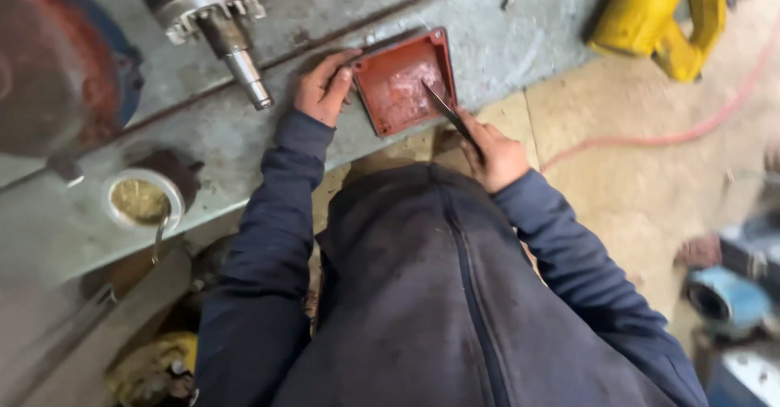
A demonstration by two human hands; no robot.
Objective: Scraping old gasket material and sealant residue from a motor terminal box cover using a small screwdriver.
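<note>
Fingers [345, 64] of left hand [323, 88] spread against red square cover [404, 82], upper centre on grey tabletop [504, 45]; right hand [497, 157] clamped around thin blade [445, 108] touching cover's inside.

Lit softly and evenly, daylight-like, with no hard shadows. Brightest across the pale floor [634, 171] at right; dimmer at the lower left under the desk [244, 131] edge. Faint wet sheen on the red cover [402, 82]. Smeared by motion blur at the right edge and the upper-left corner; fairly sharp in the centre. Slightly stretched toward the corners.
</note>
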